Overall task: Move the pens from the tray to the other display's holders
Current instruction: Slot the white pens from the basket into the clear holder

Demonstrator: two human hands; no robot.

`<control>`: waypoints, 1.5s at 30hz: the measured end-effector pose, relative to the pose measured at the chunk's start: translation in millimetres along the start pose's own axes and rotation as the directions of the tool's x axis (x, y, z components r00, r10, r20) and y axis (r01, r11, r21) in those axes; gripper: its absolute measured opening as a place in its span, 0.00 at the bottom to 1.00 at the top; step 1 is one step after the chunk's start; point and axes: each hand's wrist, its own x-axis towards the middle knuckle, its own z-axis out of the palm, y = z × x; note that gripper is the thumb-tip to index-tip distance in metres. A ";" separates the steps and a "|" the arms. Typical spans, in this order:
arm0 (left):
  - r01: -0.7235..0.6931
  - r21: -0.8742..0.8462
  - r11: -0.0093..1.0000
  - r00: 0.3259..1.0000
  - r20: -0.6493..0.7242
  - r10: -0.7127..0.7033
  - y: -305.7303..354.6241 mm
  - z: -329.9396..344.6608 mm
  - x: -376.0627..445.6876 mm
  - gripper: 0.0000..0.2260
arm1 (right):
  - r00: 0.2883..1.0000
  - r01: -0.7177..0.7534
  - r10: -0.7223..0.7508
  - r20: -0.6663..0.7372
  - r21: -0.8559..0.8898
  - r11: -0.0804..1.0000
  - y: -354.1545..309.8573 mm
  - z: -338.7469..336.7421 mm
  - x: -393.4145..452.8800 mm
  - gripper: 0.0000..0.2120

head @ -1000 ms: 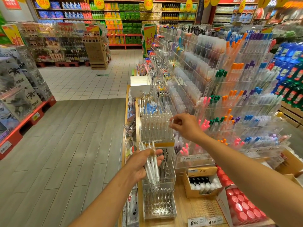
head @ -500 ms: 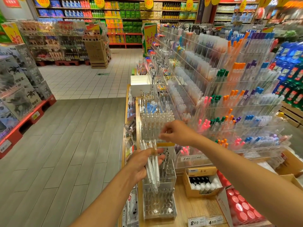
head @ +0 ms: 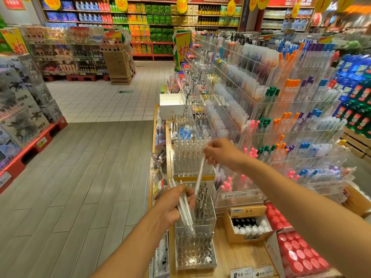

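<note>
A pale wooden desk (head: 236, 255) is seen running away from the viewer along the aisle, bordered on its left by grey plank floor (head: 84, 177). Standing on it in a row are a near clear holder block (head: 195, 251) with mostly bare tubes, a taller clear holder (head: 192, 157) packed with pens behind it, and a white box (head: 171, 105) farther back. To the right, an open cardboard box (head: 248, 224) of black and white caps, a tray of red caps (head: 297, 249), tiered acrylic racks (head: 281, 121) and two price tags (head: 252, 273) at the near edge are carried.
</note>
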 end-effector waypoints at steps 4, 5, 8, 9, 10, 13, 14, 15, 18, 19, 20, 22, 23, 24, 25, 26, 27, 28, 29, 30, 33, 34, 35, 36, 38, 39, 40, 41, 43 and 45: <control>0.048 0.026 0.999 0.998 -0.042 -0.047 -3.0 -10.6 8.8 0.07 | 0.925 0.208 -0.277 -0.261 -0.263 0.942 -6.7 -16.3 7.6 0.04; 0.057 0.030 0.998 0.998 -0.042 -0.056 -3.0 -11.5 10.4 0.07 | 0.908 0.237 -0.332 -0.256 -0.341 0.910 -6.9 -17.0 8.5 0.04; 0.080 0.046 0.996 0.996 -0.039 -0.079 -2.2 -11.5 12.1 0.06 | 0.876 0.318 -0.451 -0.171 -0.500 0.806 -2.2 -11.8 9.1 0.03; 0.085 0.054 0.995 0.996 -0.039 -0.083 -1.8 -11.3 12.2 0.06 | 0.867 0.337 -0.472 -0.158 -0.514 0.789 0.2 -9.5 9.0 0.04; 0.088 0.064 0.994 0.996 -0.037 -0.086 -1.4 -10.9 12.2 0.06 | 0.861 0.345 -0.484 -0.157 -0.518 0.783 2.4 -7.5 9.7 0.04; 0.089 0.081 0.993 0.996 -0.026 -0.087 0.7 -10.3 9.8 0.07 | 0.855 0.346 -0.491 -0.167 -0.521 0.780 5.4 -5.9 13.1 0.04; 0.090 0.083 0.993 0.996 -0.024 -0.088 1.5 -10.4 9.4 0.08 | 0.859 0.343 -0.486 -0.158 -0.527 0.778 5.7 -6.2 14.1 0.04; 0.091 0.085 0.992 0.996 -0.025 -0.090 2.2 -10.9 9.2 0.09 | 0.868 0.337 -0.477 -0.140 -0.541 0.771 5.9 -6.6 14.9 0.04; 0.095 0.090 0.991 0.996 -0.014 -0.094 3.9 -11.2 6.4 0.09 | 0.894 0.315 -0.441 -0.082 -0.584 0.748 7.6 -6.3 17.1 0.03; 0.095 0.091 0.991 0.995 -0.008 -0.094 4.7 -11.5 5.7 0.08 | 0.892 0.317 -0.444 -0.082 -0.587 0.745 7.6 -6.4 17.9 0.04; 0.096 0.089 0.991 0.995 -0.003 -0.096 5.5 -11.7 5.3 0.06 | 0.886 0.322 -0.455 -0.092 -0.584 0.745 6.8 -6.8 18.7 0.04; 0.100 0.085 0.991 0.995 0.008 -0.101 6.3 -12.4 4.9 0.05 | 0.868 0.328 -0.479 -0.131 -0.573 0.751 3.3 -9.3 20.2 0.04; 0.100 0.084 0.992 0.995 0.010 -0.101 6.7 -12.8 5.1 0.05 | 0.863 0.327 -0.483 -0.146 -0.568 0.755 1.2 -10.9 20.8 0.03; 0.099 0.083 0.992 0.995 0.011 -0.101 7.0 -13.1 5.4 0.05 | 0.863 0.324 -0.483 -0.151 -0.566 0.758 -0.6 -12.2 21.0 0.03; 0.100 0.085 0.991 0.995 0.012 -0.101 7.0 -14.0 6.3 0.05 | 0.863 0.326 -0.483 -0.148 -0.568 0.756 -1.9 -13.1 20.9 0.03; 0.101 0.085 0.991 0.995 0.013 -0.103 6.9 -14.3 7.4 0.05 | 0.864 0.329 -0.484 -0.141 -0.571 0.753 -2.7 -13.6 20.7 0.03; 0.101 0.085 0.991 0.995 0.012 -0.102 6.6 -14.6 8.6 0.05 | 0.864 0.332 -0.485 -0.133 -0.574 0.749 -3.6 -14.0 20.4 0.03; 0.097 0.082 0.992 0.995 0.012 -0.098 6.3 -14.6 9.6 0.05 | 0.866 0.332 -0.484 -0.127 -0.577 0.746 -4.4 -14.3 20.4 0.04; 0.091 0.080 0.993 0.996 0.012 -0.092 6.0 -14.7 10.9 0.06 | 0.868 0.331 -0.481 -0.122 -0.580 0.744 -5.1 -14.8 20.4 0.04; 0.086 0.078 0.993 0.996 0.012 -0.087 5.9 -14.8 11.9 0.06 | 0.872 0.329 -0.476 -0.118 -0.579 0.746 -5.9 -15.4 20.6 0.05; 0.080 0.067 0.995 0.997 0.014 -0.081 6.8 -14.3 12.1 0.05 | 0.882 0.328 -0.460 -0.101 -0.568 0.755 -8.1 -17.4 20.0 0.05; 0.077 0.061 0.995 0.997 0.019 -0.079 7.6 -13.6 11.3 0.05 | 0.884 0.331 -0.459 -0.093 -0.569 0.753 -8.9 -18.1 19.7 0.05; 0.074 0.057 0.996 0.997 0.026 -0.075 8.5 -13.1 10.6 0.05 | 0.885 0.334 -0.459 -0.084 -0.572 0.749 -9.6 -18.6 19.4 0.05; 0.072 0.054 0.996 0.997 0.031 -0.073 9.3 -12.6 10.1 0.05 | 0.885 0.337 -0.459 -0.076 -0.576 0.745 -9.8 -19.0 19.1 0.05; 0.073 0.057 0.996 0.997 0.029 -0.074 9.8 -11.7 9.5 0.05 | 0.886 0.342 -0.459 -0.057 -0.589 0.733 -8.7 -19.4 19.2 0.05; 0.074 0.061 0.995 0.997 0.022 -0.075 9.8 -11.3 9.6 0.06 | 0.890 0.340 -0.453 -0.044 -0.598 0.726 -7.5 -19.0 19.6 0.05; 0.075 0.066 0.995 0.997 0.015 -0.076 9.5 -11.1 9.9 0.07 | 0.896 0.338 -0.444 -0.028 -0.606 0.720 -5.7 -18.1 20.3 0.05; 0.077 0.070 0.995 0.997 0.008 -0.077 9.3 -10.9 10.4 0.08 | 0.899 0.340 -0.437 -0.012 -0.612 0.715 -3.9 -16.9 20.9 0.05; 0.079 0.076 0.994 0.997 0.004 -0.079 8.7 -11.2 10.8 0.09 | 0.895 0.360 -0.444 0.028 -0.633 0.686 -0.9 -14.5 21.8 0.04; 0.077 0.079 0.994 0.997 0.018 -0.079 8.7 -12.3 10.5 0.09 | 0.890 0.382 -0.450 0.071 -0.654 0.653 1.3 -12.4 23.1 0.04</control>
